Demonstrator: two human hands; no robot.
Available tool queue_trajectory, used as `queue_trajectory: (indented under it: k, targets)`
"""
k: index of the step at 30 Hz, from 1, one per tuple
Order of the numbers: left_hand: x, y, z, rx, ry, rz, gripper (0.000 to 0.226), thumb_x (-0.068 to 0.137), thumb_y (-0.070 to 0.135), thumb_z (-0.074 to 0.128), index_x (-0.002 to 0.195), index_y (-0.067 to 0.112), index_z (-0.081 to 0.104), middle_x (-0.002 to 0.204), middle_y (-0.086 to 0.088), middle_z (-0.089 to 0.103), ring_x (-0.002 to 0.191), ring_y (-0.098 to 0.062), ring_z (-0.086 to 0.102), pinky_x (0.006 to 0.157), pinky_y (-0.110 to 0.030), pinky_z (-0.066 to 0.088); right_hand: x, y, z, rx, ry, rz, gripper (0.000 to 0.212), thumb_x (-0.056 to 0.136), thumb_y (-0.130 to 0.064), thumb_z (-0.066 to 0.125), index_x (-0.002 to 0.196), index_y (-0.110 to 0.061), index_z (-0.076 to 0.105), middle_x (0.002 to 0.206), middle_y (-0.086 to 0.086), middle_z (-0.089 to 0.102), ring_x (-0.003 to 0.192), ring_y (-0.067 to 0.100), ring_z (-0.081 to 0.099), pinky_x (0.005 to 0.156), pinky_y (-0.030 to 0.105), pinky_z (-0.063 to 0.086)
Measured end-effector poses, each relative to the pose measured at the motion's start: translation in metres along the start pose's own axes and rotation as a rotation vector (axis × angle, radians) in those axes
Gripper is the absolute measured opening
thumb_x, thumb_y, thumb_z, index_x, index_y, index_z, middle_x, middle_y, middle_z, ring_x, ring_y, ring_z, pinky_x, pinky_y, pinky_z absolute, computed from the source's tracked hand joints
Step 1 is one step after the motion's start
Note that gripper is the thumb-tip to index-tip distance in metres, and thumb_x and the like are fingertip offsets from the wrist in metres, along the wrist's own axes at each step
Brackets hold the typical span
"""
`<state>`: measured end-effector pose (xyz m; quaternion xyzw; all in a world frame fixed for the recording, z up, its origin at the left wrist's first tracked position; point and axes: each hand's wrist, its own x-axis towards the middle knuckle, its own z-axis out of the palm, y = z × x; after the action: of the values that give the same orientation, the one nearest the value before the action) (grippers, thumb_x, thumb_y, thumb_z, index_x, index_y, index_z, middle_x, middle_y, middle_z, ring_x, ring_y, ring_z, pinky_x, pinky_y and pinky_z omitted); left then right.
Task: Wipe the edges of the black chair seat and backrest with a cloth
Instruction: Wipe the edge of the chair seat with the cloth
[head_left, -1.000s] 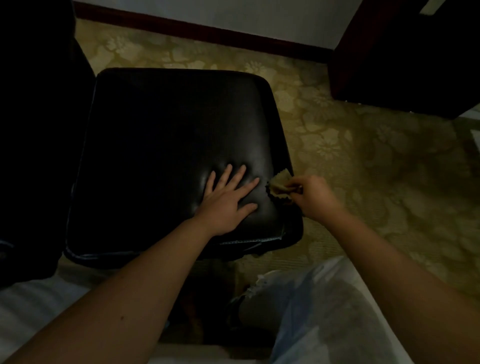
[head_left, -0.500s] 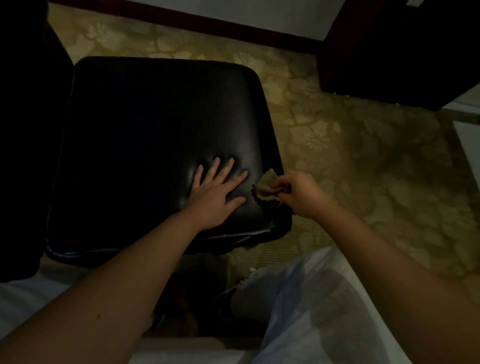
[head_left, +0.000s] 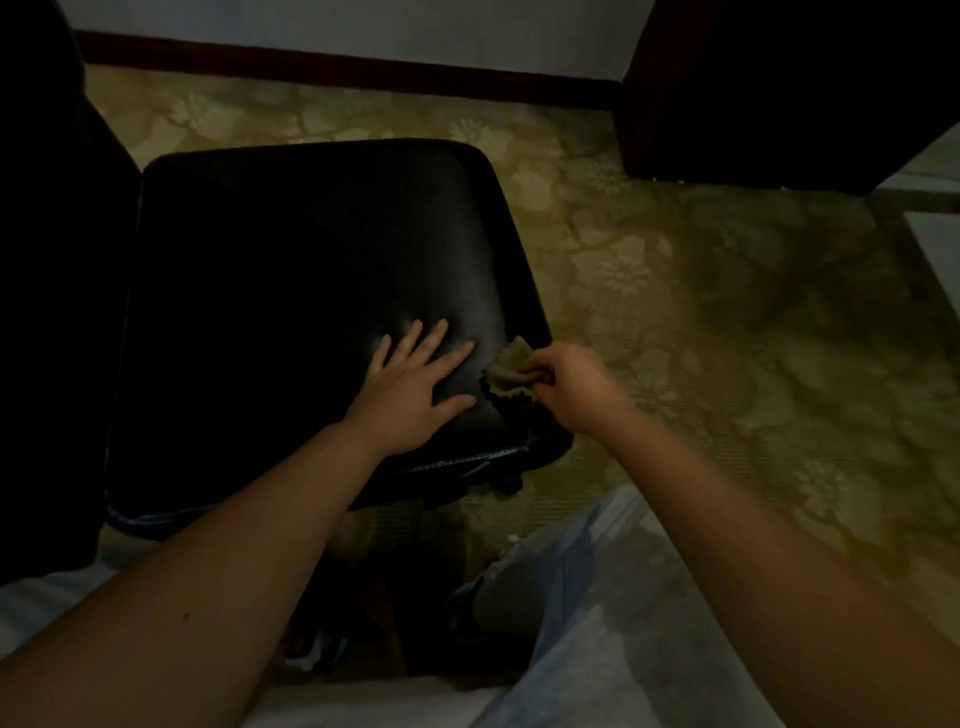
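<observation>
from the head view, your left hand (head_left: 410, 387) lies flat on the black chair seat (head_left: 291, 270). its fingers are straight and spread apart, and they press a shallow dent into the padding just beyond the fingertips. your right hand (head_left: 574, 387) sits just beside your left index finger and thumb, its fingers curled together and pinching a small olive cloth (head_left: 511, 371). the cloth fans out from your right fingertips toward your left thumb and rests on the seat's right edge, near the corner closest to you.

judging by how it bunches and frills, the cloth is light and limp. it will likely fold away under pressure, so take it by the bunched middle, wadded behind your fingertips, not by a loose corner. the seat looks like smooth, slightly glossy upholstery over soft padding. it should give under your palm and let the cloth glide. the rolled edge under your right fingers probably wants the cloth wrapped over it. the dark mass beyond your left little finger may be the backrest (head_left: 47, 312), but it is too dim to tell.
</observation>
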<state>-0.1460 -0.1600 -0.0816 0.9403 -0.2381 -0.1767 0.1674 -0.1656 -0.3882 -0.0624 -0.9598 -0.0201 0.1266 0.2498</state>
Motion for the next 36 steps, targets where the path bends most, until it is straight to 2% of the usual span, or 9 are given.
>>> queue_trajectory:
  k: [4, 6, 8, 13, 18, 22, 29, 33, 36]
  targets:
    - [-0.021, -0.016, -0.002, 0.01, -0.037, 0.016, 0.065, 0.098, 0.058, 0.043, 0.154, 0.046, 0.013, 0.166, 0.009, -0.006, 0.15, -0.011, -0.015, 0.12, -0.037, -0.011, 0.005, -0.004, 0.003, 0.052, 0.116, 0.1, 0.023, 0.089, -0.011, 0.062, 0.109, -0.013, 0.072, 0.105, 0.008, 0.068, 0.096, 0.027, 0.064, 0.084, 0.039, 0.054]
    - [-0.032, -0.025, -0.001, 0.001, -0.047, -0.004, 0.063, 0.098, 0.058, 0.043, 0.153, 0.05, 0.012, 0.165, 0.012, -0.009, 0.144, -0.005, -0.019, 0.118, -0.036, -0.013, -0.001, -0.008, 0.008, 0.03, 0.151, 0.122, 0.021, 0.091, -0.011, 0.06, 0.109, -0.01, 0.071, 0.105, 0.011, 0.062, 0.096, 0.028, 0.06, 0.078, 0.034, 0.049]
    - [-0.037, -0.029, 0.001, 0.001, -0.053, -0.015, 0.062, 0.098, 0.057, 0.042, 0.151, 0.051, 0.01, 0.163, 0.013, -0.011, 0.142, -0.004, -0.021, 0.117, -0.035, -0.015, -0.011, -0.009, 0.009, 0.009, 0.133, 0.105, 0.02, 0.091, -0.011, 0.059, 0.108, -0.009, 0.07, 0.103, 0.01, 0.056, 0.096, 0.029, 0.057, 0.074, 0.03, 0.041]
    - [-0.037, -0.03, 0.003, 0.018, -0.049, -0.006, 0.06, 0.099, 0.056, 0.043, 0.148, 0.054, 0.007, 0.157, 0.018, -0.017, 0.142, -0.005, -0.023, 0.113, -0.031, -0.018, -0.034, -0.002, 0.011, 0.005, 0.035, 0.057, 0.017, 0.09, -0.01, 0.06, 0.103, -0.011, 0.07, 0.1, 0.008, 0.057, 0.093, 0.028, 0.057, 0.072, 0.03, 0.04]
    - [-0.035, -0.028, 0.003, 0.009, -0.045, -0.027, 0.06, 0.099, 0.056, 0.043, 0.149, 0.053, 0.009, 0.163, 0.013, -0.01, 0.145, -0.007, -0.02, 0.117, -0.037, -0.016, -0.022, -0.004, 0.008, -0.002, 0.08, 0.084, 0.023, 0.091, -0.011, 0.059, 0.111, -0.01, 0.071, 0.108, 0.013, 0.06, 0.099, 0.032, 0.059, 0.085, 0.04, 0.05]
    - [-0.031, -0.021, 0.004, -0.012, -0.043, -0.058, 0.061, 0.099, 0.055, 0.044, 0.151, 0.05, 0.013, 0.165, 0.01, -0.009, 0.151, -0.015, -0.016, 0.119, -0.041, -0.013, -0.017, -0.004, 0.011, 0.031, 0.17, 0.139, 0.023, 0.094, -0.01, 0.058, 0.114, -0.008, 0.069, 0.11, 0.013, 0.058, 0.101, 0.03, 0.057, 0.081, 0.033, 0.046]
    - [-0.023, -0.017, 0.008, -0.056, -0.014, -0.083, 0.061, 0.099, 0.056, 0.044, 0.152, 0.05, 0.013, 0.165, 0.011, -0.01, 0.151, -0.014, -0.017, 0.118, -0.041, -0.015, -0.027, 0.013, 0.005, 0.024, 0.076, 0.091, 0.02, 0.092, -0.01, 0.059, 0.109, -0.011, 0.07, 0.092, -0.001, 0.049, 0.085, 0.017, 0.05, 0.073, 0.028, 0.037]
    - [-0.022, -0.015, 0.008, -0.042, -0.011, -0.085, 0.061, 0.099, 0.057, 0.042, 0.152, 0.05, 0.012, 0.165, 0.01, -0.01, 0.151, -0.017, -0.018, 0.119, -0.043, -0.015, -0.016, 0.014, 0.002, 0.025, 0.079, 0.096, 0.023, 0.09, -0.007, 0.062, 0.111, -0.011, 0.072, 0.104, 0.007, 0.062, 0.094, 0.024, 0.059, 0.075, 0.025, 0.038]
    - [-0.02, -0.014, 0.009, -0.053, -0.022, -0.096, 0.061, 0.099, 0.057, 0.041, 0.153, 0.05, 0.013, 0.165, 0.01, -0.011, 0.151, -0.017, -0.019, 0.118, -0.043, -0.016, -0.006, 0.011, 0.004, 0.03, 0.159, 0.12, 0.023, 0.09, -0.008, 0.062, 0.111, -0.012, 0.072, 0.105, 0.009, 0.063, 0.095, 0.025, 0.06, 0.074, 0.025, 0.039]
